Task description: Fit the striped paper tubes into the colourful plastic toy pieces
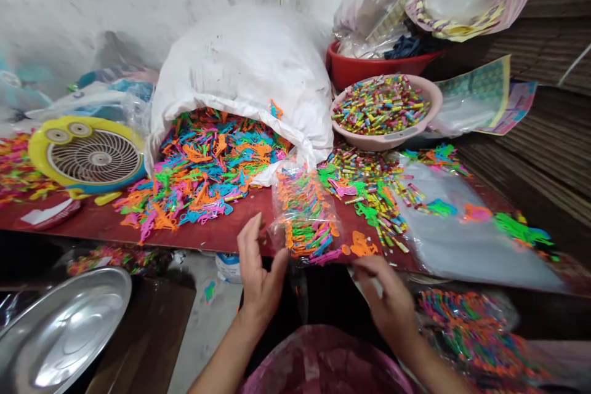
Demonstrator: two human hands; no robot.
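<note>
packet: clear plastic bag stuffed with small bright plastic pieces, lying on the red table at its near edge, straight ahead of the person.
long axis: runs from the far side toward the person, leaning a little left at the top; the near end reaches the table's front edge.
left hand: open, fingers straight and pointing away from the body, palm turned right; the thumb tip meets the packet's near-left corner. i cannot tell whether it pinches the plastic.
right hand: blurred, flat and palm down, fingers stretched left along the table edge; nothing shows in it. it lies below and right of the packet, apart from it.
nearer hand: the left, touching; the packet lies up and to the right of it.
orange piece: loose on the table just right of the packet, just beyond the right hand's fingers.
behind: a white sack spilling a heap of coloured pieces, and a pink bowl of small striped tubes.
left side: a yellow fan on the table, a steel tray lower down.
right side: a clear sheet with a few pieces on it.
</note>
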